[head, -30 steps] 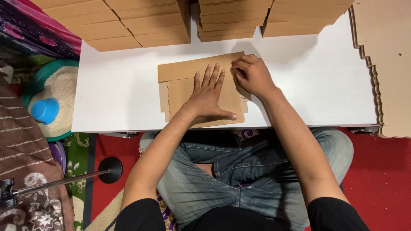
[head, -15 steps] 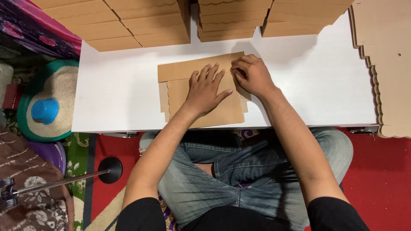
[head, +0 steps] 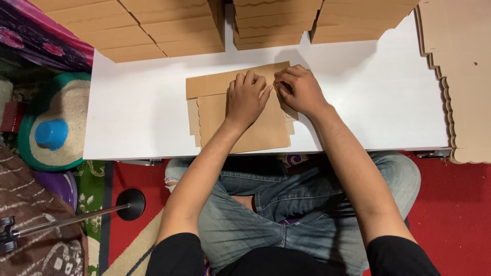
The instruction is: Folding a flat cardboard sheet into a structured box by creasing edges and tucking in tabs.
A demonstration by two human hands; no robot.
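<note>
Since a second ago, the left hand (head: 246,102) has been slid up the brown paper envelope (head: 240,110) on the white desk (head: 143,117). It is pressed flat, nothing gripped. The right hand's (head: 299,89) grip is curled on the fold; a crease appears worked.

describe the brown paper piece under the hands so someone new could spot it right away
Start at the white table, with stacks of brown paper along its far edge. The folded brown paper piece lies alone at the table's middle, under the left hand and right hand. Unlike the stacks, it is single, flat and shows scalloped edges.
</note>
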